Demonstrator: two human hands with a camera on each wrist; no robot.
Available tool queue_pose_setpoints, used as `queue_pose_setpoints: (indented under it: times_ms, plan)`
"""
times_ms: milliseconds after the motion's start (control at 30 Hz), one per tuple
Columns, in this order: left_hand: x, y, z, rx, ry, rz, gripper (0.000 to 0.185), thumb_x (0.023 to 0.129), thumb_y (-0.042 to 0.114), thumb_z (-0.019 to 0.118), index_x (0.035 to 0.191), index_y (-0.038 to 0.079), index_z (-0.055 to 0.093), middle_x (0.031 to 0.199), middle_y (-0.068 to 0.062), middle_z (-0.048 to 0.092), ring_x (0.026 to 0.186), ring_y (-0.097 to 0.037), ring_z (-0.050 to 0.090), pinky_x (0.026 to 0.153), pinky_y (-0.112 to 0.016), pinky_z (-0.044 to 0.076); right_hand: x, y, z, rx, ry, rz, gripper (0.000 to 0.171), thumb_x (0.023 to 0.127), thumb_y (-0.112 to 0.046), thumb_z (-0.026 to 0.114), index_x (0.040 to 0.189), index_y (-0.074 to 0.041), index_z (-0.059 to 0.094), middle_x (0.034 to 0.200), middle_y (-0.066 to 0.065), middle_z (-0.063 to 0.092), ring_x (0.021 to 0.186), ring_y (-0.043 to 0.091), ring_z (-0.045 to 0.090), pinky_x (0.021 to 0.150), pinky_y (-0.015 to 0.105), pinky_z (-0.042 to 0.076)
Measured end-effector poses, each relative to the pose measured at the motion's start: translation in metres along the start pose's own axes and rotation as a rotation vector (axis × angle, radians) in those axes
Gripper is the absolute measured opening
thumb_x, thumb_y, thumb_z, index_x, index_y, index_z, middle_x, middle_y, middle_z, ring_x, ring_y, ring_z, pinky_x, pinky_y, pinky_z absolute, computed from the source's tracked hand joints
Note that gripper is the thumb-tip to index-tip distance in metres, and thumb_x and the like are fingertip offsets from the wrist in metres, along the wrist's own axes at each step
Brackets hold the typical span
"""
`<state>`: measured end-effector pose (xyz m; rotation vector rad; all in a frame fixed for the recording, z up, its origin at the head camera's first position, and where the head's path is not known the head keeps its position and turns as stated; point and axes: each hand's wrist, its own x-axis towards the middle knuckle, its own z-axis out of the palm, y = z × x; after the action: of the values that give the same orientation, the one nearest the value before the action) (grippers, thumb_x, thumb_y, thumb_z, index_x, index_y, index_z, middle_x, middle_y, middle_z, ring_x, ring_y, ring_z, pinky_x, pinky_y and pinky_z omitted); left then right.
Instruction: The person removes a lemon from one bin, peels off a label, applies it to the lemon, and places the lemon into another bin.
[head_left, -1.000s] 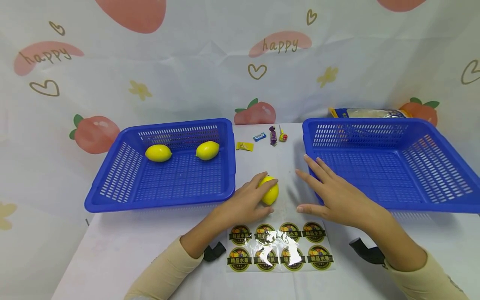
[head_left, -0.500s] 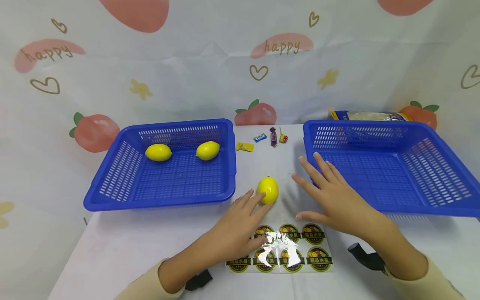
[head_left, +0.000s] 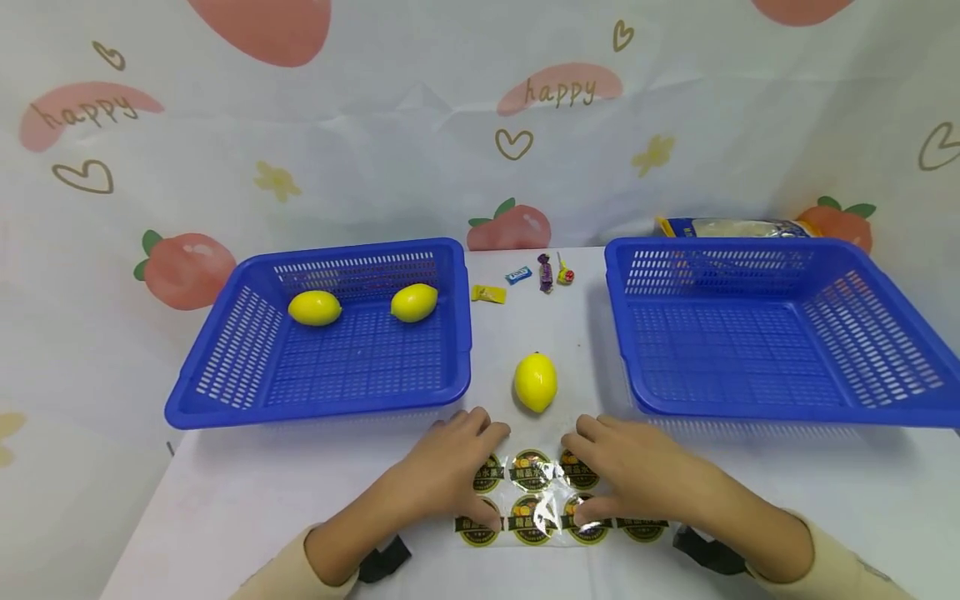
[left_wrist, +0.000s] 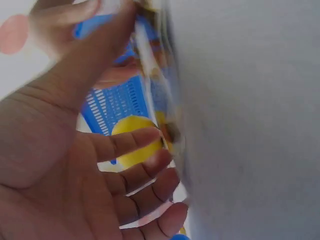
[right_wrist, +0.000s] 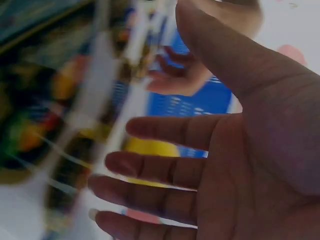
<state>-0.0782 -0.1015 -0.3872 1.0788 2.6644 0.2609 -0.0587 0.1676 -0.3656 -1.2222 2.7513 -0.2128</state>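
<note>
My left hand (head_left: 448,467) is over the left side of a clear sheet of round fruit stickers (head_left: 532,518), its fingers apart and loosely bent. Facing it, my right hand (head_left: 637,468) reaches over the right side of the same sheet. In the wrist views the fingertips come close to the sheet; firm contact cannot be made out. Neither hand holds anything. A yellow lemon (head_left: 536,382) lies on the table just beyond the sheet, and shows behind the fingers in both wrist views.
A blue basket (head_left: 315,412) on the left holds two lemons (head_left: 315,308). Another blue basket (head_left: 757,410) stands on the right, a packaged bag (head_left: 738,227) behind it. Small wrapped candies (head_left: 489,293) and a lollipop (head_left: 566,273) lie between the baskets at the back.
My left hand has let go of the lemon and drawn back toward me to the sticker sheet. My right hand has come down from beside the right basket to the sheet.
</note>
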Motion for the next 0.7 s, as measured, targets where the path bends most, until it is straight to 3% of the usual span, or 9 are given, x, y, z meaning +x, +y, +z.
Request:
queue_pose_setpoints:
  times_ms: [167,333,500,700]
  plan:
    - [0.005,-0.006,0.002,-0.092,-0.029,-0.038,0.087,0.06,0.055,0.092,0.126,0.01,0.057,0.094,0.004,0.045,0.086,-0.014,0.045,0.075,-0.029,0.045,0.009,0.008,0.012,0.01,-0.008,0.014,0.069,0.068,-0.068,0.079,0.104,-0.012,0.057,0.088,-0.007,0.042,0.077,0.012,0.042,0.061,0.028,0.043]
    - [0.007,-0.008,0.001,-0.155,-0.056,-0.063,0.076,0.06,0.052,0.093,0.114,0.014,0.057,0.089,0.007,0.046,0.081,-0.012,0.046,0.072,-0.028,0.044,0.012,0.009,0.015,0.015,-0.014,0.032,0.072,0.065,-0.064,0.083,0.104,-0.011,0.054,0.087,-0.006,0.044,0.076,0.013,0.043,0.062,0.03,0.044]
    - [0.005,-0.008,0.0,-0.137,-0.027,-0.075,0.068,0.06,0.054,0.093,0.102,0.016,0.056,0.085,0.007,0.043,0.08,-0.012,0.043,0.07,-0.027,0.041,0.014,0.008,0.016,0.022,-0.032,0.069,0.074,0.062,-0.062,0.085,0.106,-0.01,0.055,0.088,-0.005,0.047,0.078,0.014,0.045,0.064,0.032,0.046]
    - [-0.002,-0.01,-0.005,-0.098,-0.031,-0.07,0.084,0.052,0.057,0.094,0.113,0.015,0.055,0.093,0.005,0.043,0.088,-0.014,0.045,0.072,-0.031,0.045,0.014,0.007,0.017,0.051,-0.05,0.117,0.076,0.06,-0.061,0.087,0.104,-0.008,0.055,0.087,-0.003,0.046,0.078,0.016,0.045,0.065,0.033,0.045]
